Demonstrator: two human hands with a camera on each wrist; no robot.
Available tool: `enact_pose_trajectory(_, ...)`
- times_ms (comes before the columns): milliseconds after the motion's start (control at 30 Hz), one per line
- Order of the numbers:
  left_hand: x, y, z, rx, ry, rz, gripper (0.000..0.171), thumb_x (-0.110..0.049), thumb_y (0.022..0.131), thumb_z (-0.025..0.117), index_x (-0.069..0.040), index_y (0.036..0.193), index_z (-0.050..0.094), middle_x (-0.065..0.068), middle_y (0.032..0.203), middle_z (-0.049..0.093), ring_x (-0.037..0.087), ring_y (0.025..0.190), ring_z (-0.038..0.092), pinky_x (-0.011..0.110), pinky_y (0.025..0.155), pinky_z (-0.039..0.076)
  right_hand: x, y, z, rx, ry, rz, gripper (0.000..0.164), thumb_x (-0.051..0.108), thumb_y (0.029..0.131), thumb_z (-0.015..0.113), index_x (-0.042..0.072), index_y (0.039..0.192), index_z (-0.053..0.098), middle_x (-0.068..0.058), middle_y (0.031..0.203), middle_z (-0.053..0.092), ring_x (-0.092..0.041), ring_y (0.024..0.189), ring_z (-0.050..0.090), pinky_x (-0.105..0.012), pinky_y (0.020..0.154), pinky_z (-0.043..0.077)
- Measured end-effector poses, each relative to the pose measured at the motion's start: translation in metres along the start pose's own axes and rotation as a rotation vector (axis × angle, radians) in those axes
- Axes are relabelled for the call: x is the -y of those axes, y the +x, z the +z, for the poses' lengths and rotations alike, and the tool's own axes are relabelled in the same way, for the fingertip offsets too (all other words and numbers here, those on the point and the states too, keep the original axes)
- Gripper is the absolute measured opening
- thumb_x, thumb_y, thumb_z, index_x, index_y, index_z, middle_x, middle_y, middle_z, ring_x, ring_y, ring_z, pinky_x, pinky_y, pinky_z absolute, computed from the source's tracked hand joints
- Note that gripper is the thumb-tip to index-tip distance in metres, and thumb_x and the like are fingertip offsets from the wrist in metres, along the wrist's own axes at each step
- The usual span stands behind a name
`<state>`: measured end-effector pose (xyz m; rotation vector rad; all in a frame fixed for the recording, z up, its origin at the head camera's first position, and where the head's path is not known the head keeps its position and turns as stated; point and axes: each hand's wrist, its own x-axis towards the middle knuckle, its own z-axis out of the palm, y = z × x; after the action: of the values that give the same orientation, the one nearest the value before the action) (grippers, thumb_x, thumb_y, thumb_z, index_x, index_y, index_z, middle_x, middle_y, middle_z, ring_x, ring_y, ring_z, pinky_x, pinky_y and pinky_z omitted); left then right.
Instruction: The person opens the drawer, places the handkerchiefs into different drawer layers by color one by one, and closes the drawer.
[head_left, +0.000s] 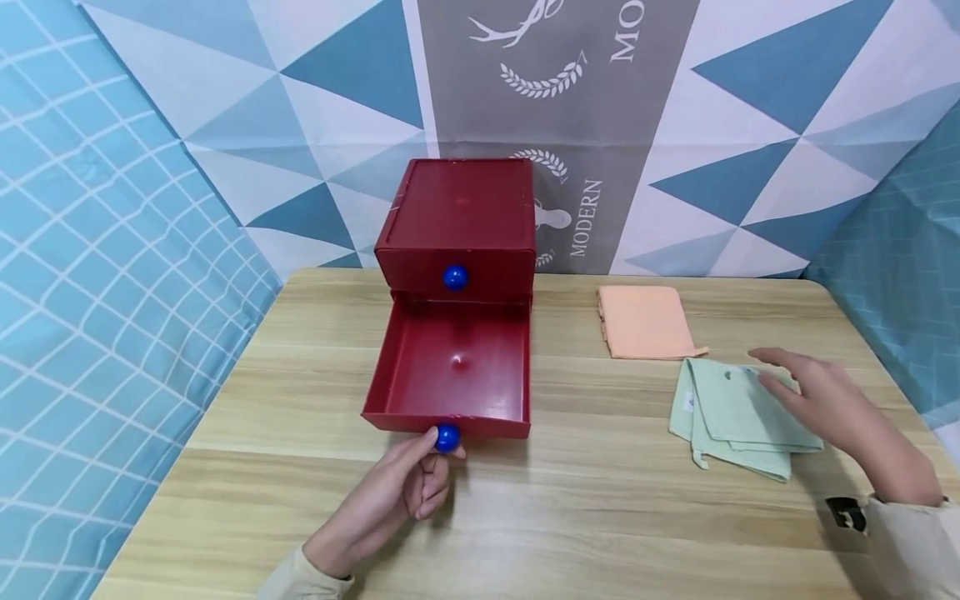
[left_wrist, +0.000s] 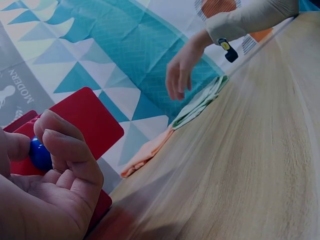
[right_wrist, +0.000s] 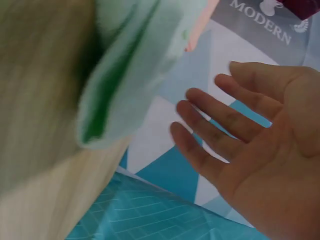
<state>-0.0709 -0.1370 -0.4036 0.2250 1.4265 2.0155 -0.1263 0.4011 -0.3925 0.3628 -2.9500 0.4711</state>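
A dark red two-drawer box [head_left: 457,204] stands at the back of the table. Its lower drawer [head_left: 450,375] is pulled out, and nothing lies inside it. My left hand [head_left: 390,492] pinches the blue round knob [head_left: 447,437] of that drawer between thumb and fingers; the knob [left_wrist: 40,154] also shows in the left wrist view. Over the folded light green cloth [head_left: 742,417] hovers my right hand [head_left: 825,400], apart from it. In the right wrist view the fingers [right_wrist: 220,135] spread loosely beside the green cloth [right_wrist: 135,70] and hold nothing.
A folded orange cloth [head_left: 647,322] lies behind the green one, touching or nearly touching it. The upper drawer's blue knob [head_left: 455,277] sits above the pulled-out drawer, which is closed. Patterned sheets [head_left: 360,108] hang behind and beside the wooden table [head_left: 600,508].
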Motion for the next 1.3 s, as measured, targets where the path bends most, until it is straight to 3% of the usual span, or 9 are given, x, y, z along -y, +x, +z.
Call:
enact_pose_trajectory(167, -0.001, 0.0, -0.001, 0.003, 0.005, 0.001, 0.048, -0.042, 0.108, 0.037, 0.0, 0.121, 0.057, -0.003, 0.07, 0.044, 0.011, 0.058, 0.043, 0.02, 0.054, 0.038, -0.013, 0.002, 0.01, 0.163, -0.022, 0.064, 0.041, 0.003, 0.092, 0.066, -0.012, 0.128, 0.055, -0.038, 0.127, 0.054, -0.057, 0.115, 0.051, -0.067, 0.088, 0.043)
enact_pose_trajectory(300, -0.001, 0.0, -0.001, 0.005, 0.008, 0.003, 0.049, -0.041, 0.108, 0.037, 0.001, 0.122, 0.057, -0.003, 0.07, 0.044, 0.011, 0.059, 0.042, 0.02, 0.054, 0.038, -0.018, 0.001, 0.014, 0.232, -0.034, 0.113, 0.043, 0.002, 0.091, 0.065, -0.013, 0.129, 0.053, -0.04, 0.128, 0.052, -0.059, 0.115, 0.05, -0.067, 0.088, 0.044)
enact_pose_trajectory(500, 0.0, 0.0, 0.002, 0.002, -0.033, -0.009, 0.05, -0.041, 0.108, 0.039, 0.003, 0.123, 0.056, -0.004, 0.07, 0.045, 0.01, 0.058, 0.044, 0.02, 0.054, 0.038, -0.027, -0.005, 0.013, 0.175, -0.056, 0.079, 0.038, -0.004, 0.085, 0.066, -0.015, 0.121, 0.057, -0.039, 0.116, 0.058, -0.057, 0.105, 0.056, -0.064, 0.08, 0.047)
enact_pose_trajectory(733, 0.002, 0.0, 0.005, -0.017, -0.068, -0.026, 0.049, -0.043, 0.107, 0.04, 0.001, 0.122, 0.057, -0.004, 0.069, 0.047, 0.01, 0.058, 0.044, 0.02, 0.055, 0.04, -0.029, -0.005, 0.006, 0.21, -0.043, 0.102, 0.029, -0.007, 0.083, 0.064, -0.017, 0.11, 0.062, -0.027, 0.09, 0.065, -0.037, 0.078, 0.06, -0.053, 0.067, 0.05)
enact_pose_trajectory(967, 0.002, -0.001, 0.003, -0.019, -0.056, -0.009, 0.046, -0.042, 0.108, 0.039, -0.002, 0.119, 0.058, -0.004, 0.069, 0.046, 0.01, 0.058, 0.044, 0.02, 0.055, 0.038, -0.025, -0.005, 0.001, 0.201, -0.055, 0.09, 0.019, -0.004, 0.083, 0.067, -0.016, 0.098, 0.066, -0.025, 0.088, 0.066, -0.037, 0.08, 0.061, -0.054, 0.068, 0.05)
enact_pose_trajectory(1167, 0.003, -0.003, 0.004, -0.01, -0.06, 0.002, 0.043, -0.041, 0.108, 0.037, -0.004, 0.117, 0.059, -0.003, 0.069, 0.046, 0.011, 0.057, 0.045, 0.02, 0.055, 0.039, -0.022, -0.003, -0.005, 0.17, -0.069, 0.097, 0.014, 0.001, 0.086, 0.067, -0.012, 0.092, 0.069, -0.011, 0.078, 0.068, -0.024, 0.07, 0.06, -0.04, 0.059, 0.048)
enact_pose_trajectory(1300, 0.002, -0.004, 0.003, -0.02, -0.057, 0.002, 0.044, -0.042, 0.108, 0.038, -0.004, 0.117, 0.059, -0.003, 0.069, 0.046, 0.01, 0.057, 0.044, 0.02, 0.055, 0.038, -0.018, -0.002, -0.009, 0.166, -0.066, 0.102, 0.016, 0.002, 0.088, 0.067, -0.013, 0.094, 0.069, -0.013, 0.078, 0.069, -0.023, 0.068, 0.061, -0.039, 0.057, 0.049)
